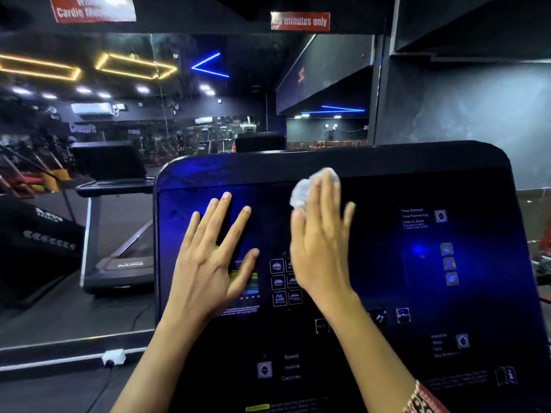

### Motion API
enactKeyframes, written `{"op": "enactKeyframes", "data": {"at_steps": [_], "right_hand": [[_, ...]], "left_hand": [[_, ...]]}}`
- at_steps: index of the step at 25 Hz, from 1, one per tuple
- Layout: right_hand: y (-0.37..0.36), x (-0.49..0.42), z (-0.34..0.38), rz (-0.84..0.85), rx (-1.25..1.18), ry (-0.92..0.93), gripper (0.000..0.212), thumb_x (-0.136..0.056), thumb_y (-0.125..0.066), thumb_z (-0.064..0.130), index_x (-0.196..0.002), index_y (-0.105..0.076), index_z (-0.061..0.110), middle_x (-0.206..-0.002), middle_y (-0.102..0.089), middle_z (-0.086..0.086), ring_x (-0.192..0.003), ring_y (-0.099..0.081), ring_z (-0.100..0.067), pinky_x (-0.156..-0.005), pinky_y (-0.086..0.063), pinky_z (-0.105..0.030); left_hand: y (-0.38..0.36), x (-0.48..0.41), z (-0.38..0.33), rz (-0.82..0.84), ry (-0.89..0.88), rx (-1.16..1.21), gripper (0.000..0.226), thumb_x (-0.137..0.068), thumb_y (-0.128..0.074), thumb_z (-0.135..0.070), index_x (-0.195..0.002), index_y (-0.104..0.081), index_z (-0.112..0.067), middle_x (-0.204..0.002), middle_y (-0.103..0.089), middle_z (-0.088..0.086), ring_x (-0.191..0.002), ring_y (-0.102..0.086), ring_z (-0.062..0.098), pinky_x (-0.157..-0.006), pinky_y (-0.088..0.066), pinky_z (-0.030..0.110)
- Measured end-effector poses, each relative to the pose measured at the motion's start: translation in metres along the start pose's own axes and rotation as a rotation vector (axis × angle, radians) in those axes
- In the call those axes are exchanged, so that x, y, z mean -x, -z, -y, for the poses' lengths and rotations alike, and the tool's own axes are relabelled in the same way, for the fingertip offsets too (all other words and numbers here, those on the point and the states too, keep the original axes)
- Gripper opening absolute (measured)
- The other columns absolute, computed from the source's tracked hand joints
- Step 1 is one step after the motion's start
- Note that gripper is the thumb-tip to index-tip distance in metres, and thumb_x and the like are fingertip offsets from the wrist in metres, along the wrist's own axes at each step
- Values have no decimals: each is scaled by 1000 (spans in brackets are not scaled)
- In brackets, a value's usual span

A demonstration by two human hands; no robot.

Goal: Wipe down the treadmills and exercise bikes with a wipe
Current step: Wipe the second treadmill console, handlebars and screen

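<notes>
hands (208, 263) (320, 248) 2 | wipe (301, 192) 1 | red signs (92, 8) (300, 21) 2 | yellow lights (44, 62) (134, 59) 2

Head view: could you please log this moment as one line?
right hand presses wipe on treadmill console | left hand flat on console

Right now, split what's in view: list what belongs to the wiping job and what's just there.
Job:
- white wipe, under the right hand and its flat fingers
- treadmill console, the surface under both hands
- left hand, flat on the console

Just there:
- red "minutes only" sign
- wall mirror
- white power socket low by the floor
</notes>
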State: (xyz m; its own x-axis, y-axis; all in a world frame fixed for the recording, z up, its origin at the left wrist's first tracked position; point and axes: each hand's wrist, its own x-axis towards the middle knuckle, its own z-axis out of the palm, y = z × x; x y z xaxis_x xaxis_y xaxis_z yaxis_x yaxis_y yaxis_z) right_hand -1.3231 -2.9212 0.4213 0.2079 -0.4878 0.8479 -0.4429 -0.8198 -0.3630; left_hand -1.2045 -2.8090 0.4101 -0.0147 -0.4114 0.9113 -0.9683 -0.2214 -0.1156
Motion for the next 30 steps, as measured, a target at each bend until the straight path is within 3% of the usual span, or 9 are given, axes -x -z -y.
{"op": "enactKeyframes", "data": {"at_steps": [3, 5, 9, 11, 14, 16, 21, 27, 30], "right_hand": [[-6, 19, 17, 81, 13, 351, 50, -102, -27, 24, -148, -28, 6, -157, -22, -8, -147, -16, -19, -119, -10, -39], [3, 41, -5, 107, 121, 453, 49, -100, -31, 19, -147, -31, 8, -156, -26, -4, -146, -20, -17, -117, -20, -41], [12, 2, -31, -23, 137, 50, 52, -100, -23, 21, -149, -21, 6, -158, -19, -8, -147, -14, -23, -118, -12, -49], [0, -20, 0, -29, 83, 18, 53, -99, -23, 23, -148, -28, 3, -156, -25, -12, -145, -19, -30, -116, -11, -48], [-16, 12, 28, 79, 120, 471, 49, -98, -33, 20, -144, -38, 5, -152, -35, -9, -143, -27, -27, -115, -19, -45], [-5, 35, 13, 155, 165, 604, 47, -100, -30, 21, -145, -36, 9, -153, -34, -4, -143, -27, -19, -116, -19, -39], [-13, -19, 22, 11, 66, 117, 52, -100, -25, 23, -150, -24, 8, -158, -18, -3, -146, -9, -15, -118, -1, -36], [-25, 16, 53, 148, 136, 540, 49, -100, -30, 26, -146, -35, 12, -154, -30, 0, -144, -23, -15, -116, -11, -35], [-20, 2, 48, 74, 97, 289, 51, -100, -23, 30, -149, -26, 14, -156, -21, 4, -146, -16, -14, -118, -4, -36]], "left_hand": [[2, 0, 6, 13, -6, 11, 57, -89, -46, -40, -138, -49, -11, -150, -33, 18, -138, -29, 31, -115, -15, 40], [4, 2, 11, 27, -10, 1, 57, -89, -45, -40, -139, -48, -13, -151, -32, 18, -139, -28, 30, -115, -15, 40], [9, 5, 19, 34, -13, -15, 56, -90, -44, -40, -140, -47, -14, -152, -31, 16, -140, -28, 29, -115, -15, 40], [11, 6, 25, 21, 24, -15, 57, -90, -44, -41, -140, -47, -14, -152, -31, 16, -140, -27, 30, -115, -14, 40], [17, 7, 38, 6, 36, -1, 58, -89, -44, -41, -139, -48, -11, -150, -32, 19, -139, -26, 30, -114, -15, 39], [21, 10, 47, 8, 24, -17, 59, -89, -44, -41, -139, -48, -10, -150, -32, 19, -139, -26, 29, -113, -16, 41], [23, 7, 61, 1, 15, -27, 60, -89, -45, -43, -140, -47, -11, -151, -31, 18, -140, -26, 29, -114, -16, 42], [26, 16, 73, 2, 18, 15, 59, -92, -43, -44, -141, -45, -10, -152, -31, 16, -141, -26, 27, -117, -10, 34], [30, 24, 77, 7, 29, 29, 59, -93, -43, -42, -141, -44, -8, -152, -30, 15, -140, -30, 30, -117, -14, 36]]}}
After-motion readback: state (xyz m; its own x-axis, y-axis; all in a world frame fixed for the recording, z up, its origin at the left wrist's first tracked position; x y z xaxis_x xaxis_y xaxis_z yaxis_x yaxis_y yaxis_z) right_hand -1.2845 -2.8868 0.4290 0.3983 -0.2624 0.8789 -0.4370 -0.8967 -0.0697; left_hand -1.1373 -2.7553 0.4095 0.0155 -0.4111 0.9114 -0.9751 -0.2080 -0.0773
